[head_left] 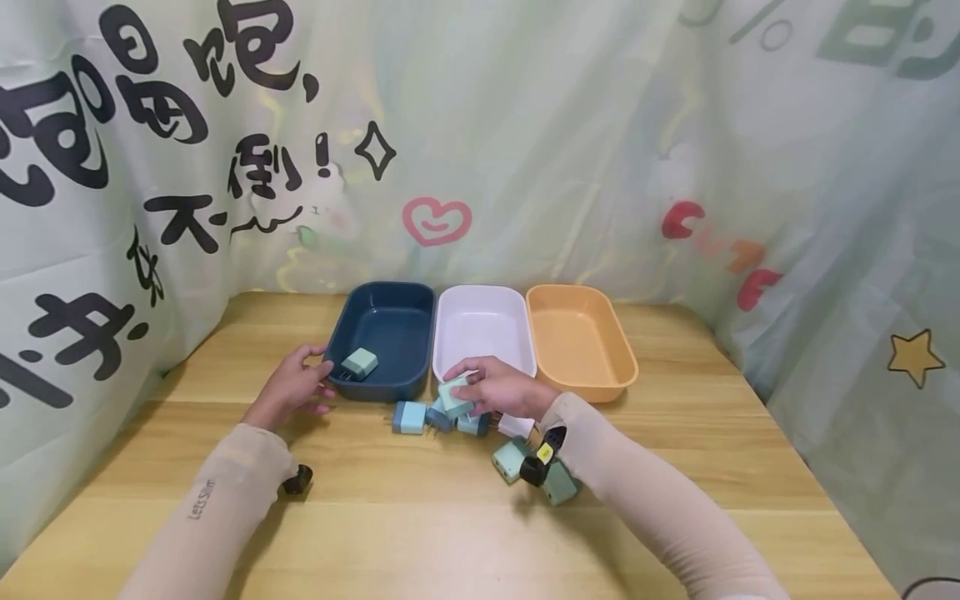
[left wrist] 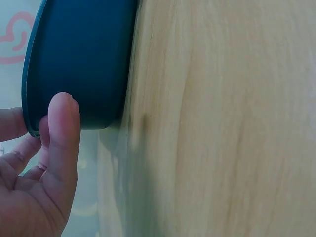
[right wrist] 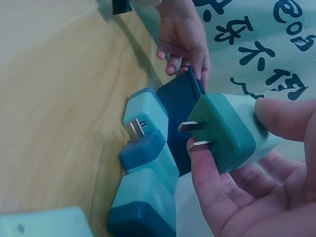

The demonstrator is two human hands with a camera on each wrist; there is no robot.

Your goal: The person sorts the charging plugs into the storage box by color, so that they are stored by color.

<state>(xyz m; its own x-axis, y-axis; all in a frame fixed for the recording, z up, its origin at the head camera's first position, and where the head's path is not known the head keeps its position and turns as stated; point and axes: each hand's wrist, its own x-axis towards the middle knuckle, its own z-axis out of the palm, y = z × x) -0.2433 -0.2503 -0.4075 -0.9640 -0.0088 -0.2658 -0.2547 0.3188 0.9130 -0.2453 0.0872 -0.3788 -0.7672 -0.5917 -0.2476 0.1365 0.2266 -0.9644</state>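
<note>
My right hand [head_left: 506, 387] pinches a pale-green charger plug [right wrist: 224, 133] between thumb and fingers, just in front of the white tray [head_left: 483, 321]. Its two metal prongs stick out of the darker green face. With thumb outside and fingertips at the rim, my left hand [head_left: 292, 385] holds the front left corner of the dark blue tray [left wrist: 84, 64]. One green charger plug [head_left: 360, 363] lies inside that tray. Below my right hand is a cluster of blue charger plugs [head_left: 409, 417], partly hidden by it.
An orange tray [head_left: 581, 333] stands right of the white one, all three side by side. Nearer on the wooden table [head_left: 420, 533] lie a white charger plug [head_left: 516, 426] and green charger plugs [head_left: 510, 460] partly under my right wrist. A printed curtain [head_left: 525, 167] hangs behind.
</note>
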